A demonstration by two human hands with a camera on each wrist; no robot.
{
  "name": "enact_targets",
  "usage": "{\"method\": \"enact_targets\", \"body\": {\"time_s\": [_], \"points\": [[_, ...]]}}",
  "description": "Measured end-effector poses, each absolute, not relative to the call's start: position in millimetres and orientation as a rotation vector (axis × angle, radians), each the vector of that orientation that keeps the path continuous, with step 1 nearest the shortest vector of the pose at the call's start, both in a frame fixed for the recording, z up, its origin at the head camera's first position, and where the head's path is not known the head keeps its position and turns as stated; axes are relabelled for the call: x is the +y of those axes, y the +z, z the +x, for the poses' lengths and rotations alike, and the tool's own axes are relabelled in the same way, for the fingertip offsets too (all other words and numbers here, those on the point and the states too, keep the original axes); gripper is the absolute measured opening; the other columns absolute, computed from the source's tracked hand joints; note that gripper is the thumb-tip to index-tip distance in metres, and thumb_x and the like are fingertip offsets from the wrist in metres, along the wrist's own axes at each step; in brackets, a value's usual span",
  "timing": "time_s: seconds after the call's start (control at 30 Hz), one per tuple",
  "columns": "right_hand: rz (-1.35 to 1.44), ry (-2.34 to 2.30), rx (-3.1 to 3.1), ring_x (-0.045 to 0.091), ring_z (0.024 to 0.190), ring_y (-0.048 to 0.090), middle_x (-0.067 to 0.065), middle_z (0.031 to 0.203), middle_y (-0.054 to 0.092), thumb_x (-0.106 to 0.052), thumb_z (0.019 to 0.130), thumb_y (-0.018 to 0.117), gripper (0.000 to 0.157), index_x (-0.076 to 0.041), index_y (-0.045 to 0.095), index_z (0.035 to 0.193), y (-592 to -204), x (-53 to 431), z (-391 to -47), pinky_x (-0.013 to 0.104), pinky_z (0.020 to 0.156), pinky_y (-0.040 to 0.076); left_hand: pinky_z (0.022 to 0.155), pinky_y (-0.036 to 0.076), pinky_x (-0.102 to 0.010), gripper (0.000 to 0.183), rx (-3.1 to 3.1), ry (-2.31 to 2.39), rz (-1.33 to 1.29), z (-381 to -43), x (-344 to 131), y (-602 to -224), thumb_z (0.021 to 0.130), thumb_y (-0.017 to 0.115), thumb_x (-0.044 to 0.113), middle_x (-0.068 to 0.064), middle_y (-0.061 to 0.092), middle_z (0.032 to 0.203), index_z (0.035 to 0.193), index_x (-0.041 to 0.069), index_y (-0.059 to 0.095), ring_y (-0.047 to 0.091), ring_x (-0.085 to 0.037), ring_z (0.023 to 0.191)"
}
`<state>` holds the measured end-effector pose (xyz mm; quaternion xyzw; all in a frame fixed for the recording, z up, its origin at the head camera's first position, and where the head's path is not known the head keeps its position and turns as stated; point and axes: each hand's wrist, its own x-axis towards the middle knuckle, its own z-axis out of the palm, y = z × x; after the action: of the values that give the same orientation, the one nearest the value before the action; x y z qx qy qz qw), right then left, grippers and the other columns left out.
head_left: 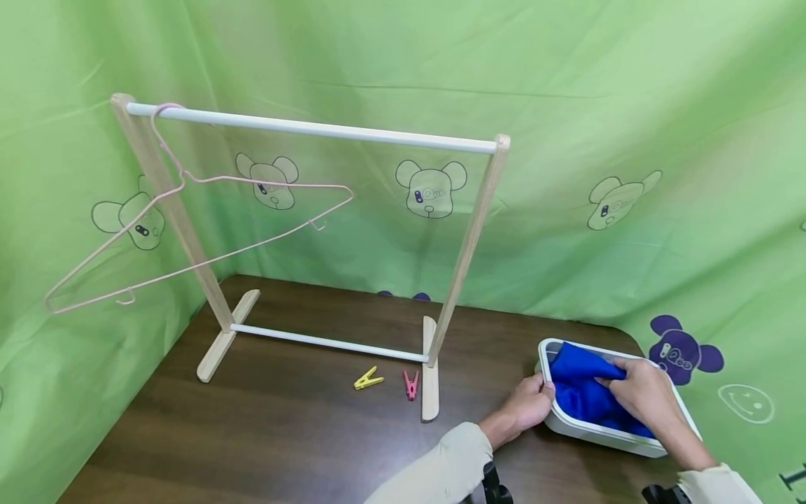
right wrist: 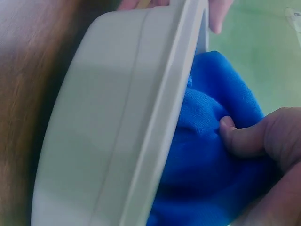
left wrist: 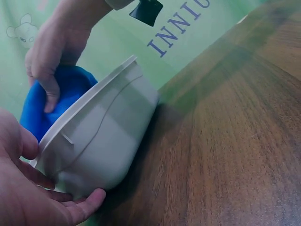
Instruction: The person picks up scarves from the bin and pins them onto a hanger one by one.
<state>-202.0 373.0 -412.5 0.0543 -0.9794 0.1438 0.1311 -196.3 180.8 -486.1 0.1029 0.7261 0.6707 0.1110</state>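
A white plastic tub [head_left: 601,433] with rounded corners sits at the right of the table, a blue cloth [head_left: 582,399] bunched inside it. My left hand [head_left: 527,401] grips the tub's left end, the thumb at the rim and the fingers against the outer wall, as the left wrist view shows. Reaching into the tub, my right hand [head_left: 645,392] pinches a fold of the cloth; in the right wrist view the thumb [right wrist: 242,139] presses into the fabric. The cloth's full shape is hidden by its folds.
A rack with wooden legs [head_left: 469,255] and white bars [head_left: 315,128] stands left of the tub. From its top bar hangs a pink hanger [head_left: 252,245]. A yellow clothespin [head_left: 368,379] and a pink clothespin [head_left: 411,385] lie by its right foot. Green curtain [head_left: 554,84] surrounds the table.
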Motion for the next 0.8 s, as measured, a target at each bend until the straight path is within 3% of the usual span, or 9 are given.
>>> {"method": "enact_targets", "body": {"time_s": [0.2,0.33,0.6,0.8], "points": [[0.107,0.429,-2.845,0.053,0.081,0.064,0.033,0.093,0.070,-0.008,0.081,0.076,0.028,0.010,0.072,0.103,-403.2,367.9,-199.0,0.057,0.063,0.048,0.078,0.045,-0.018,0.017,2.199,1.918,0.280,-190.7,178.1,-487.2,0.103,0.051,0.018,0.004,0.056,0.084,0.094,0.010,0.063,0.050,-0.004,0.083],[0.093,0.435,-2.821,0.054,0.080,0.063,0.034,0.093,0.070,-0.005,0.082,0.073,0.024,0.009,0.073,0.102,-394.9,369.6,-197.5,0.054,0.062,0.047,0.075,0.045,-0.020,0.017,2.225,1.896,0.266,-186.6,179.6,-488.2,0.103,0.051,0.019,0.002,0.056,0.082,0.095,0.012,0.063,0.050,-0.006,0.081],[0.094,0.405,-2.727,0.052,0.072,0.061,0.034,0.088,0.069,-0.004,0.079,0.072,0.022,0.008,0.073,0.098,-379.0,371.8,-197.3,0.051,0.055,0.044,0.082,0.049,-0.022,0.018,2.230,1.896,0.236,-184.1,182.5,-487.7,0.104,0.051,0.022,0.001,0.063,0.091,0.105,0.012,0.067,0.054,-0.005,0.088],[0.083,0.402,-2.717,0.058,0.084,0.061,0.037,0.096,0.068,-0.004,0.080,0.075,0.027,0.011,0.072,0.102,-368.0,372.5,-195.0,0.057,0.063,0.047,0.087,0.051,-0.021,0.021,2.208,1.912,0.235,-183.6,182.5,-487.5,0.104,0.051,0.022,0.001,0.067,0.097,0.112,0.012,0.068,0.056,-0.003,0.093]]}}
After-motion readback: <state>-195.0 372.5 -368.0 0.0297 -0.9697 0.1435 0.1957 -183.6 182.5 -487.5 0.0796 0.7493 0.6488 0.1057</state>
